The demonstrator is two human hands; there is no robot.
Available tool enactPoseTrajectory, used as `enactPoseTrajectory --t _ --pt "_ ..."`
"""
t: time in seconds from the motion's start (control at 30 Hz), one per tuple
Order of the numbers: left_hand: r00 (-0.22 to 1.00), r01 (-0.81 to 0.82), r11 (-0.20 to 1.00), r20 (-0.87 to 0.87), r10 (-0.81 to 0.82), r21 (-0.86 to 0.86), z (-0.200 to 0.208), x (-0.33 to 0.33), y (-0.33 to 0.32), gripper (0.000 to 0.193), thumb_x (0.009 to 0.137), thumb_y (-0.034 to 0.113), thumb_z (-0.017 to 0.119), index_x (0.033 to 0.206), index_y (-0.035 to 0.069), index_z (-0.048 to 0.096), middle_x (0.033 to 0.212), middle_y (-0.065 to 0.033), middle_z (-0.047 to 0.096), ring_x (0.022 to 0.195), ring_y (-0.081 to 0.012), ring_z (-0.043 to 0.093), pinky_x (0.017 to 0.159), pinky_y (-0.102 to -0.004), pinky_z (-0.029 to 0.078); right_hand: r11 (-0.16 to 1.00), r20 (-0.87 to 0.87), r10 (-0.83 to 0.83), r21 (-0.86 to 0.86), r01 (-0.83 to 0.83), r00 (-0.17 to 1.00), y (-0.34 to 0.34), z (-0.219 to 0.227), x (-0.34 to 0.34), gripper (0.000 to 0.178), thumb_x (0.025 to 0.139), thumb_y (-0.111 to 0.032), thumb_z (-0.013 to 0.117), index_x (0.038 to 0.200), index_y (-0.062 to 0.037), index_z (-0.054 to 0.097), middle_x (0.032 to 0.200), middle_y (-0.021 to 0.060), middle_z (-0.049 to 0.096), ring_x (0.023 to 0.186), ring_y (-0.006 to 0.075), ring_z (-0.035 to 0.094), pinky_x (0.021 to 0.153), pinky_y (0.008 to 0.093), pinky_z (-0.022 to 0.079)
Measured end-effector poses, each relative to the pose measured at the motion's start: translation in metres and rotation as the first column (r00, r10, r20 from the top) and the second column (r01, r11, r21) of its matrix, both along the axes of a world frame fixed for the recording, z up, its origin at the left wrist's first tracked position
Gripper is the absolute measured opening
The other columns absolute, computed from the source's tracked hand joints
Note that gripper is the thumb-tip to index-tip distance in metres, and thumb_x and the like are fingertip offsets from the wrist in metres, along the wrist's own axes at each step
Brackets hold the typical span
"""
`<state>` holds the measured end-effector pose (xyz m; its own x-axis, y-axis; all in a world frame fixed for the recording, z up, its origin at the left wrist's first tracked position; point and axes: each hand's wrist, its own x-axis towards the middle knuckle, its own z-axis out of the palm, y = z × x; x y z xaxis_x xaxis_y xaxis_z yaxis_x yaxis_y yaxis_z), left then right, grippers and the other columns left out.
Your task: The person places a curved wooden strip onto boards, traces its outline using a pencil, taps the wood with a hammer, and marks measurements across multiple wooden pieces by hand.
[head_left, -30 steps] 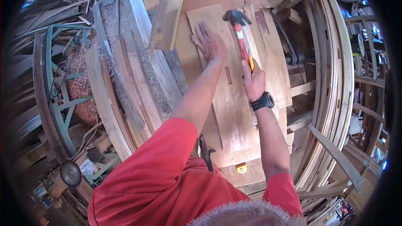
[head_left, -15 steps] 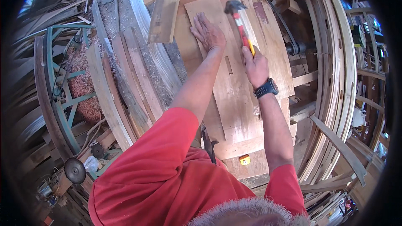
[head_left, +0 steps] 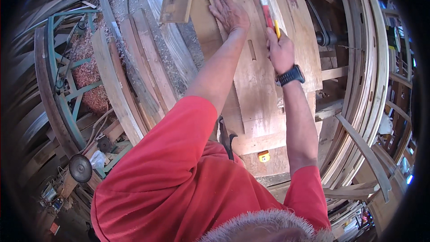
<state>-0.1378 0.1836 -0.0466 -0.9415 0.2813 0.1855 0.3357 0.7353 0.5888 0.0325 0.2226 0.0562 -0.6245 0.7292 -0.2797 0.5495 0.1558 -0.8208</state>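
My left hand (head_left: 230, 12) lies flat on a thin wooden board (head_left: 262, 92), fingers stretched out near its far left edge. A narrow slot is cut in this board, just nearer to me than the hand. In my right hand (head_left: 281, 53) is a claw hammer (head_left: 265, 9) with a red and yellow handle, gripped by the lower end. Its dark head points away from me, over the far part of the boards. Whether the head touches the wood, I cannot tell. A pale strip of wood lies alongside the hammer.
A yellow tape measure (head_left: 264, 156) lies on the wood close to my body. Long planks (head_left: 154, 58) lie at the left, beside a green metal frame (head_left: 74, 94) with wood shavings and a round saw blade (head_left: 80, 168). Stacked long boards (head_left: 368, 76) curve along the right.
The whole scene has shifted upward and slightly right in the picture. Against the board, the hammer and both hands keep nearly the same places; both grips look unchanged.
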Motion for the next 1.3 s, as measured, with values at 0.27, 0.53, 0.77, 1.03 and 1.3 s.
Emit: enactPoseTrajectory --t 0.27,0.53,0.77,1.03,1.3 --pt "1.000 0.005 0.999 0.010 -0.006 0.033 0.001 0.004 -0.001 0.063 0.094 0.016 0.055 0.152 0.003 0.033 0.164 -0.0166 0.032 0.156 -0.0313 0.018 0.125 -0.0588 0.005 0.974 0.119 0.130 0.170 -0.149 0.984 -0.001 -0.001 -0.002 0.045 0.102 -0.043 0.056 0.116 -0.0015 0.068 0.085 0.0299 0.068 0.087 0.0493 0.067 0.075 0.0535 0.052" --pt "1.000 0.009 1.000 0.022 -0.010 0.029 0.004 0.008 0.003 0.061 0.095 0.016 0.053 0.152 0.004 0.034 0.163 -0.0161 0.034 0.156 -0.0310 0.018 0.125 -0.0590 0.005 0.966 0.104 0.072 0.239 -0.095 0.992 0.003 -0.018 0.004 0.044 0.102 -0.043 0.058 0.102 0.0012 0.066 0.074 0.0224 0.065 0.073 0.0368 0.066 0.066 0.0450 0.051" --pt "1.000 0.029 0.996 0.004 -0.030 0.078 0.017 0.007 0.005 0.060 0.094 0.014 0.055 0.152 0.008 0.039 0.160 -0.0154 0.040 0.155 -0.0314 0.023 0.124 -0.0603 0.008 0.970 0.204 0.082 0.206 -0.125 0.975 0.003 -0.006 0.017 0.056 0.102 -0.051 0.054 0.105 0.0026 0.068 0.085 0.0334 0.066 0.086 0.0513 0.066 0.072 0.0554 0.052" --pt "1.000 0.001 0.999 0.020 -0.002 0.035 0.016 0.012 -0.001 0.062 0.094 0.015 0.054 0.152 0.006 0.036 0.161 -0.0163 0.038 0.155 -0.0311 0.023 0.125 -0.0595 0.008 0.973 0.143 0.088 0.199 -0.116 0.986 0.004 -0.009 0.009 0.040 0.103 -0.040 0.056 0.113 -0.0020 0.066 0.084 0.0320 0.066 0.083 0.0515 0.065 0.069 0.0571 0.051" --pt "1.000 -0.014 0.994 -0.005 0.014 0.104 0.009 0.004 -0.002 0.060 0.094 0.012 0.050 0.153 0.011 0.038 0.160 -0.0117 0.040 0.154 -0.0297 0.025 0.124 -0.0620 0.007 0.967 0.135 0.099 0.220 -0.128 0.986 0.000 -0.006 0.001 0.041 0.102 -0.040 0.057 0.116 -0.0034 0.068 0.087 0.0319 0.068 0.087 0.0515 0.066 0.075 0.0561 0.052"
